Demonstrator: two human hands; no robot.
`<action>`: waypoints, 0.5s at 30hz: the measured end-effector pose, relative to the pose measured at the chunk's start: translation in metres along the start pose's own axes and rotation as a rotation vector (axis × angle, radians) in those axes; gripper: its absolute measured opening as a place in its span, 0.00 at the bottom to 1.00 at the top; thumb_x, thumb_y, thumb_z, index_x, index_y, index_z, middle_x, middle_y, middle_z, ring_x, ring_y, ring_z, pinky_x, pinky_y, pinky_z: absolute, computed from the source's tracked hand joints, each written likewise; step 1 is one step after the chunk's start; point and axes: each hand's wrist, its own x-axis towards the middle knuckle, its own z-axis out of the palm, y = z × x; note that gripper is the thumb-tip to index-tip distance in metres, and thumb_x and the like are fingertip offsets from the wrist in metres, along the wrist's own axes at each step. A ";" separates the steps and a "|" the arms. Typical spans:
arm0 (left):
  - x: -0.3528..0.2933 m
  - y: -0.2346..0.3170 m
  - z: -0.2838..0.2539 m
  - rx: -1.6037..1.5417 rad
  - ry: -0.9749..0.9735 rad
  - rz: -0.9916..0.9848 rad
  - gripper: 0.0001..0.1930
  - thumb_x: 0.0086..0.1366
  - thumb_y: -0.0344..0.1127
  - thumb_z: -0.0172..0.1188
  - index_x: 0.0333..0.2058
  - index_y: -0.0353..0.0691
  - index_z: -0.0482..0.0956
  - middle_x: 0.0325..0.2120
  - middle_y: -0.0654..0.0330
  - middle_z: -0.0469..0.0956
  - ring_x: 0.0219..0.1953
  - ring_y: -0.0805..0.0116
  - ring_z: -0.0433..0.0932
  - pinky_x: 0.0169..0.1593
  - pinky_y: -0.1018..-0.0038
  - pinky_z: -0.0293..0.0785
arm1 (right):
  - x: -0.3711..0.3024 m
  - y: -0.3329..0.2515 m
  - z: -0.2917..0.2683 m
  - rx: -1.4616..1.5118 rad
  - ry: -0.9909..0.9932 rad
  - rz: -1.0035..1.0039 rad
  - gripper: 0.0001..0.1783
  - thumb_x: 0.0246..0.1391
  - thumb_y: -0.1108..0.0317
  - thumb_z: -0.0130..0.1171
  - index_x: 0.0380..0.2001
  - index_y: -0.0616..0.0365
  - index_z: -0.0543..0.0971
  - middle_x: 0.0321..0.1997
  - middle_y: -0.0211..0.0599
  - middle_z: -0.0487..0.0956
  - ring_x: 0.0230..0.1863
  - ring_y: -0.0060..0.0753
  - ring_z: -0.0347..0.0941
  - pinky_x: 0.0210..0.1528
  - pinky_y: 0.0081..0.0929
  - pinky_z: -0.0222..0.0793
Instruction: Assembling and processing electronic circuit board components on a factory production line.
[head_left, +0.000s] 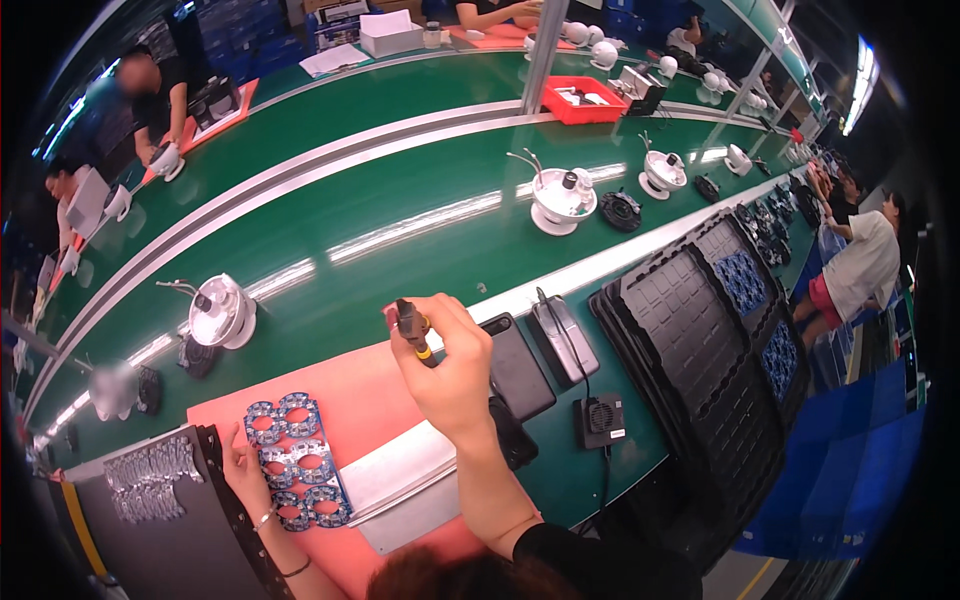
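Note:
My right hand [448,360] is closed round a dark hand tool [411,326] with a yellow band, raised above the pink mat [375,395]. The tool's exact kind is hard to make out. A panel of blue ring-shaped circuit boards [293,466] lies on the mat's left part. Along its left edge my left hand [243,472] rests, fingers stretched out and apart; whether they touch the panel's edge is unclear. A long white strip [400,472] lies on the mat between the panel and my right forearm.
Right of the mat are a dark tray [518,365], a grey device [563,338] with a cable and a small black box [600,420]. Stacked black trays [690,350] hold blue boards. White domed housings [562,200] stand on the green conveyor [400,240]. Other people work beyond.

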 end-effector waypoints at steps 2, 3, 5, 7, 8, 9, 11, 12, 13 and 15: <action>-0.005 0.023 0.010 0.346 -0.014 -0.001 0.18 0.66 0.25 0.58 0.55 0.41 0.79 0.22 0.62 0.74 0.27 0.74 0.71 0.35 0.75 0.70 | 0.000 -0.003 0.002 0.010 0.009 0.021 0.12 0.45 0.82 0.64 0.36 0.62 0.80 0.28 0.37 0.76 0.31 0.35 0.72 0.33 0.28 0.71; -0.006 0.035 0.012 0.465 -0.014 -0.005 0.15 0.66 0.28 0.60 0.50 0.40 0.81 0.29 0.56 0.76 0.33 0.63 0.75 0.41 0.69 0.72 | 0.000 -0.003 0.004 0.022 0.025 0.043 0.07 0.50 0.80 0.63 0.34 0.63 0.80 0.25 0.35 0.75 0.28 0.29 0.69 0.33 0.26 0.66; -0.004 0.024 0.011 0.513 -0.005 0.178 0.14 0.65 0.28 0.61 0.49 0.39 0.81 0.34 0.54 0.76 0.38 0.60 0.74 0.44 0.67 0.72 | -0.001 0.000 0.008 0.032 0.024 0.036 0.06 0.51 0.79 0.63 0.34 0.63 0.80 0.25 0.34 0.74 0.28 0.28 0.69 0.33 0.25 0.66; -0.003 0.025 0.005 0.557 -0.024 0.312 0.13 0.61 0.27 0.62 0.46 0.36 0.81 0.46 0.52 0.74 0.48 0.53 0.71 0.53 0.63 0.69 | -0.003 -0.003 0.010 0.028 0.021 0.032 0.06 0.50 0.79 0.63 0.34 0.63 0.80 0.25 0.34 0.74 0.27 0.28 0.69 0.32 0.25 0.66; -0.004 0.028 0.003 0.560 -0.015 0.313 0.13 0.61 0.27 0.62 0.46 0.36 0.81 0.46 0.52 0.74 0.48 0.53 0.71 0.53 0.63 0.69 | -0.003 -0.004 0.011 0.037 0.019 0.028 0.06 0.50 0.79 0.63 0.34 0.63 0.80 0.25 0.34 0.74 0.27 0.28 0.69 0.32 0.25 0.66; -0.003 0.031 0.003 0.535 -0.033 0.306 0.13 0.61 0.27 0.62 0.46 0.36 0.81 0.45 0.52 0.74 0.48 0.53 0.72 0.53 0.63 0.69 | -0.003 -0.004 0.013 0.029 0.014 0.025 0.06 0.50 0.79 0.63 0.34 0.63 0.80 0.25 0.34 0.74 0.27 0.28 0.68 0.32 0.25 0.66; -0.001 0.027 0.000 0.503 -0.061 0.297 0.14 0.60 0.25 0.63 0.45 0.36 0.80 0.44 0.52 0.75 0.48 0.54 0.72 0.53 0.63 0.69 | -0.004 -0.003 0.016 0.024 0.010 0.019 0.06 0.50 0.79 0.63 0.34 0.63 0.80 0.25 0.34 0.74 0.27 0.27 0.68 0.32 0.25 0.66; 0.000 0.024 -0.001 0.503 -0.056 0.295 0.14 0.60 0.25 0.63 0.45 0.36 0.80 0.44 0.52 0.75 0.48 0.54 0.72 0.53 0.63 0.69 | -0.005 -0.002 0.017 0.002 -0.012 0.019 0.11 0.47 0.81 0.64 0.36 0.62 0.80 0.27 0.36 0.76 0.30 0.33 0.72 0.33 0.28 0.70; 0.001 0.022 -0.002 0.502 -0.053 0.294 0.13 0.60 0.25 0.63 0.45 0.35 0.80 0.43 0.53 0.75 0.47 0.54 0.73 0.52 0.63 0.70 | -0.006 -0.001 0.019 -0.018 -0.034 0.018 0.15 0.43 0.83 0.64 0.37 0.61 0.79 0.30 0.38 0.78 0.33 0.39 0.75 0.35 0.31 0.74; 0.002 0.020 -0.004 0.499 -0.046 0.293 0.12 0.60 0.25 0.63 0.44 0.35 0.80 0.43 0.53 0.76 0.47 0.55 0.73 0.51 0.63 0.70 | -0.007 -0.003 0.024 0.000 -0.013 0.014 0.10 0.47 0.81 0.64 0.36 0.62 0.80 0.28 0.36 0.76 0.30 0.33 0.72 0.33 0.27 0.70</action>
